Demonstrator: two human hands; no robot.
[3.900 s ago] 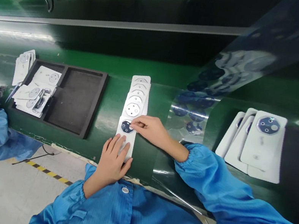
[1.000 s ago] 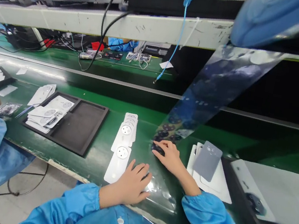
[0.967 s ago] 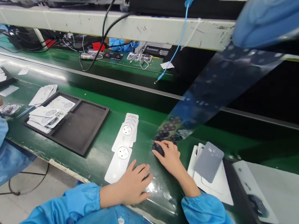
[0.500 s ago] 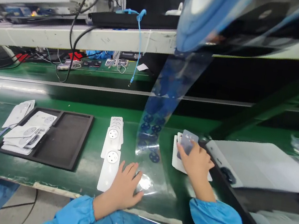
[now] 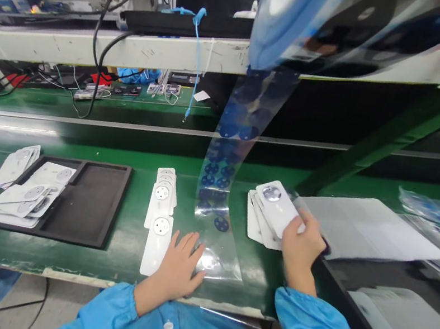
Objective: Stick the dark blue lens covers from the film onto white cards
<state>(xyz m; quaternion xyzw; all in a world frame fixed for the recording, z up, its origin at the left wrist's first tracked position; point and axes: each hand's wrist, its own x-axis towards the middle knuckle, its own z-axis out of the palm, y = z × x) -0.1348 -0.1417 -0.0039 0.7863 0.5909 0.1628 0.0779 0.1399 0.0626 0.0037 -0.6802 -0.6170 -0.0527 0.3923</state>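
Nearest you is the front edge of the green workbench (image 5: 116,268), and just behind it your left hand (image 5: 174,271) lies palm down, fingers loosely spread, gripping nothing. Well apart from it, toward the bench's right side, your right hand (image 5: 301,252) has its thumb and fingers clamped on the near end of a glossy white rounded panel with a silvery patch (image 5: 277,211). That panel is over a fanned stack of similar white panels (image 5: 256,222) (whether it touches them, I cannot tell).

Just left of your left hand, a column of overlapping white panels with round spotted patches (image 5: 155,252) runs back from near the front edge. Farther left, a black two-compartment tray (image 5: 86,209) bears loose white panels (image 5: 21,200) in its left compartment. At your far right, a large white sheet (image 5: 370,230) covers the back left corner of a second black tray (image 5: 371,275).

Between column and stack, a clear film strip with dark blue discs (image 5: 223,151) rises toward a scuffed white shelf beam (image 5: 147,47), where a light blue cord (image 5: 196,72) hangs.
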